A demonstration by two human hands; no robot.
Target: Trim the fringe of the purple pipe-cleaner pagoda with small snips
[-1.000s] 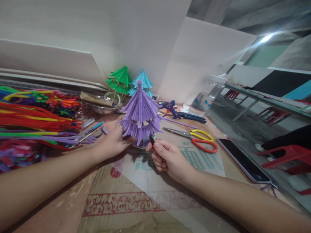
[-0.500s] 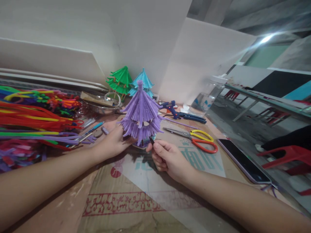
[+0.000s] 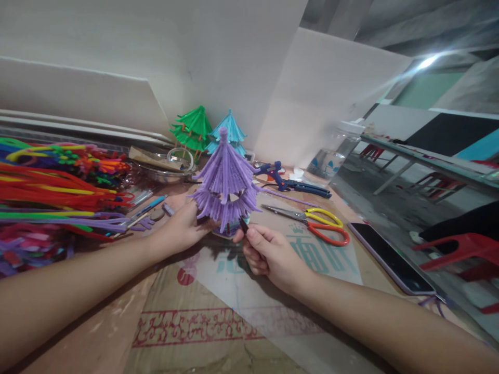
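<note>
A two-tiered purple pipe-cleaner pavilion (image 3: 225, 176) stands upright in front of me on the table. My left hand (image 3: 185, 226) grips it low on its left side, the fingertips hidden behind the lower roof. Pinched in my right hand (image 3: 267, 252) is a pair of dark tweezers (image 3: 243, 225), their tips at the right edge of the lower roof, near the base (image 3: 224, 236). Whether the tips hold anything is too small to make out.
Scissors (image 3: 325, 226) and a phone (image 3: 392, 257) lie to the right. Behind are a glue gun (image 3: 276, 174), pliers (image 3: 307, 188), a water jug (image 3: 333, 150), a metal bowl (image 3: 161, 174), and green (image 3: 195, 127) and blue (image 3: 229, 130) pavilions. Pipe cleaners (image 3: 58, 179) are heaped at left.
The purple pavilion has shifted very slightly to the left and the tweezers' tips have moved a little up and left. Both hands keep their grip.
</note>
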